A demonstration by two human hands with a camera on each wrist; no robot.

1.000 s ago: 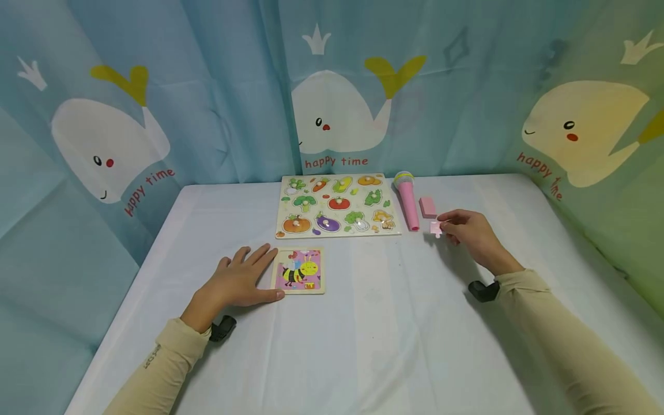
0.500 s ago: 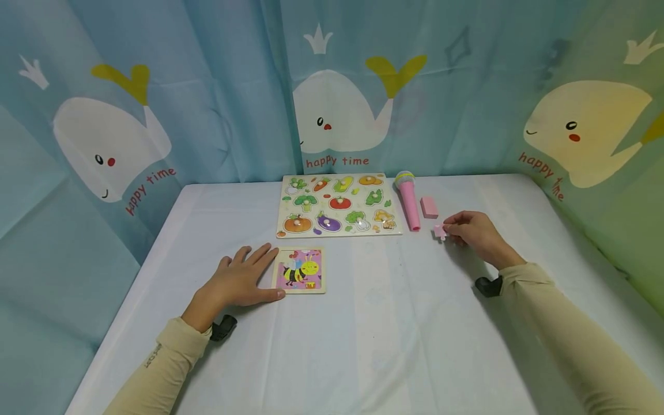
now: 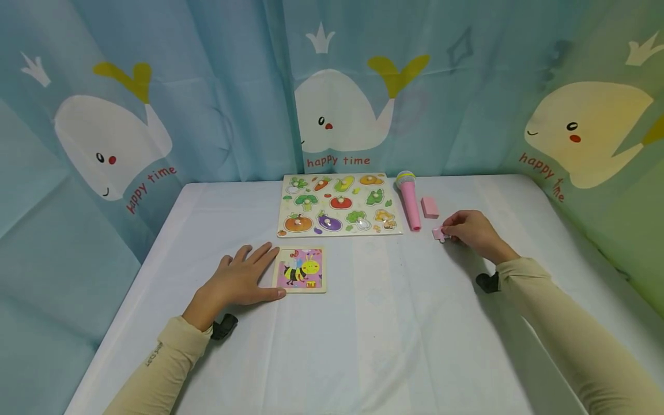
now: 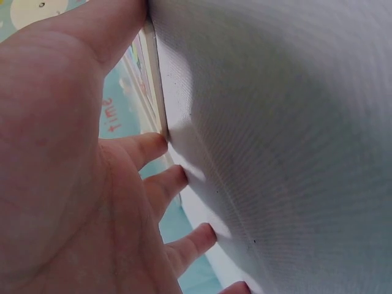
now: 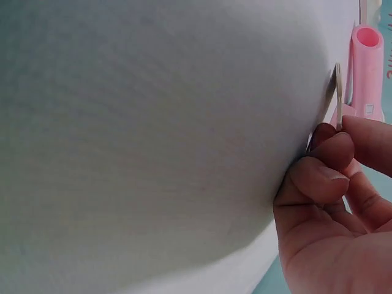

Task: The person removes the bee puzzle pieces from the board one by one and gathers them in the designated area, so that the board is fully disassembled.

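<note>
A small square bee puzzle [image 3: 301, 270] lies on the white-covered table, its upper left part lacking a piece of picture. My left hand [image 3: 241, 279] rests beside it with fingers spread, thumb and fingertips touching the frame's left edge; the left wrist view shows the fingertips on the cloth and the puzzle's edge [image 4: 153, 79]. Over at the right, my right hand [image 3: 477, 233] pinches a pink puzzle piece [image 3: 440, 234] between thumb and forefinger, just above the cloth. In the right wrist view that puzzle piece [image 5: 339, 95] appears edge-on, its picture hidden.
A wooden vegetable peg board [image 3: 339, 204] lies at the back of the table. To its right are a pink toy microphone [image 3: 410, 204] and a small pink block [image 3: 429, 207], both close to my right hand. A blue whale-print curtain [image 3: 233, 115] hangs behind.
My right hand has shifted slightly right and down with the puzzle piece, which has turned and tilted flatter. The left hand stays in place at the bee puzzle.
</note>
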